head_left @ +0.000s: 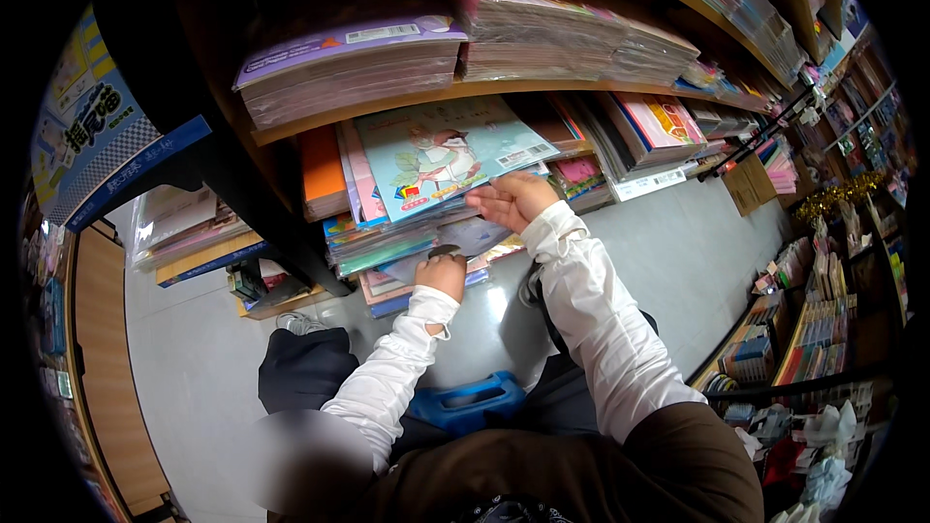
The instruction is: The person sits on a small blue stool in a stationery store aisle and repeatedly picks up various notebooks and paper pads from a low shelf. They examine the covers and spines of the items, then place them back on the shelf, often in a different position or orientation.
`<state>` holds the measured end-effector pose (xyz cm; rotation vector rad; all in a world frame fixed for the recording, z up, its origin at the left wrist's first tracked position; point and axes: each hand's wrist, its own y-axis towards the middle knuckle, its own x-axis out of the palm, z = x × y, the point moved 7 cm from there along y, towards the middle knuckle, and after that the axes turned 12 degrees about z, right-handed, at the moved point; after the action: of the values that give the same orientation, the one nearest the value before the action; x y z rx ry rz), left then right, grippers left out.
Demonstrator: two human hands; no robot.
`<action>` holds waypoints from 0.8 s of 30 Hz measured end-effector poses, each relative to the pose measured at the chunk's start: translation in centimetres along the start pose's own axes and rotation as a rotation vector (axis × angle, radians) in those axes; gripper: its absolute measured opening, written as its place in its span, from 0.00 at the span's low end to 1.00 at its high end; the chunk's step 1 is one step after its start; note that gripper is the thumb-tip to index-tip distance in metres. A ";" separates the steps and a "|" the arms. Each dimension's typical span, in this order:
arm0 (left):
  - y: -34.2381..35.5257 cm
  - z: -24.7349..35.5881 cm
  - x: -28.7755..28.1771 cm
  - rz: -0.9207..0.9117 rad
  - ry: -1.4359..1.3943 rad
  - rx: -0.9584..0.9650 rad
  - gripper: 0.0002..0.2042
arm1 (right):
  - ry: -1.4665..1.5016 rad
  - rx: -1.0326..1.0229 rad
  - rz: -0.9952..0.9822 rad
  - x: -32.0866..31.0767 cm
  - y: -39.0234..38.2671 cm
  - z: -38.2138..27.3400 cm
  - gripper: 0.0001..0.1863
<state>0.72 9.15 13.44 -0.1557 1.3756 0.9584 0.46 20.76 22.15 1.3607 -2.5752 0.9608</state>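
Observation:
A light blue picture book [455,150] with an illustrated cover lies tilted on top of a stack on the low shelf. My right hand [518,199] is at its near right corner, palm turned up, with the fingers curled at the book's edge. Lower and to the left, my left hand [443,276] is closed near the front of the stack. A small dark piece shows at its fingertips, too hidden to name. Between the hands is a pale, greyish sheet [470,236], in front of the stacked books [378,257].
Above, a wooden shelf [465,89] carries wrapped stacks, including a purple-covered one [349,48]. A dark upright post [281,203] stands at left. Below me sits a blue plastic stool [470,402] on the grey tiled floor [668,252]. Book racks [809,329] line the right.

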 end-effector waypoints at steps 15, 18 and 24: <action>-2.1 9.2 -9.6 -0.034 -0.310 0.349 0.06 | -0.064 0.572 0.205 -12.1 -10.5 11.6 0.38; -4.2 12.8 -9.9 -0.114 -0.384 0.473 0.06 | 0.151 0.594 0.147 -15.3 -9.5 14.7 0.29; -4.5 13.0 -10.2 -0.420 -0.793 0.470 0.14 | 0.029 0.412 0.321 -19.0 -12.6 12.4 0.12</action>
<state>14.50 9.31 23.63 0.2647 0.7443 0.2602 24.24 22.31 11.92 0.9965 -2.7276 1.6214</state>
